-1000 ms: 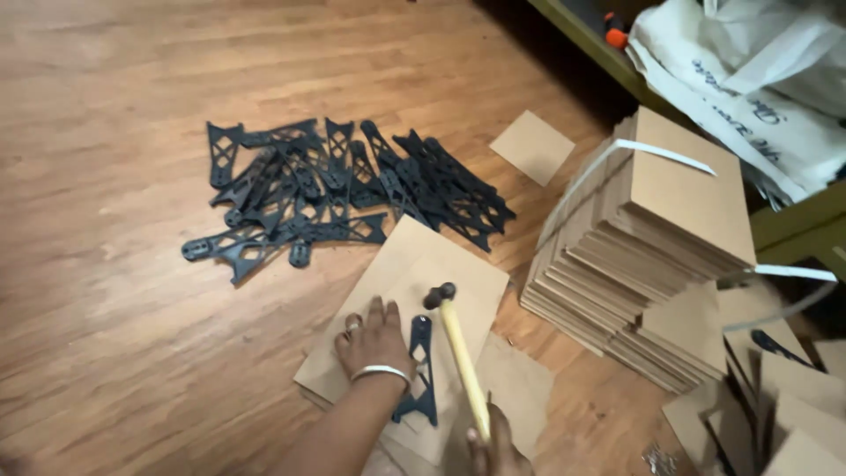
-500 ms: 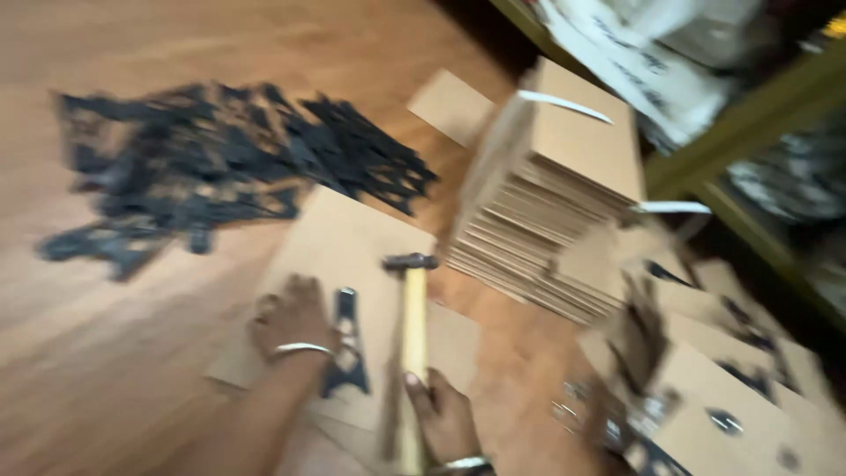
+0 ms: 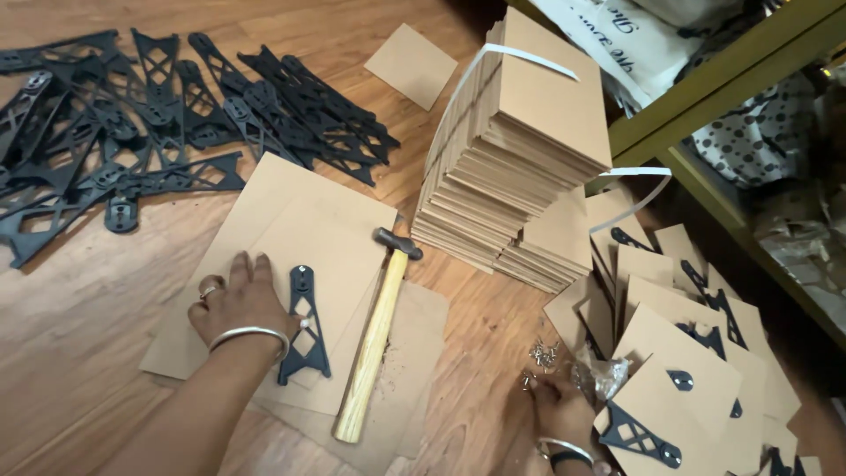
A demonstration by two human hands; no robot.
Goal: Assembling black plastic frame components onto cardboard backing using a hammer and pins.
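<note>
Pressing flat cardboard (image 3: 264,238), left hand (image 3: 236,304) fingers spread; right hand (image 3: 557,407) fingers pinched at metal screws (image 3: 542,354)

Wooden floor (image 3: 79,353) carries all: black brackets (image 3: 176,115) heaped upper left, flat cardboard sheets (image 3: 264,229) centre, strapped cardboard stack (image 3: 520,132) upper centre, small nails (image 3: 542,357) lower right, loose square (image 3: 411,64) top.

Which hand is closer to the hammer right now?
Left. The left hand lies flat on the cardboard sheet, just across the black bracket from the hammer. The right hand is farther off, at the small nails.
</note>
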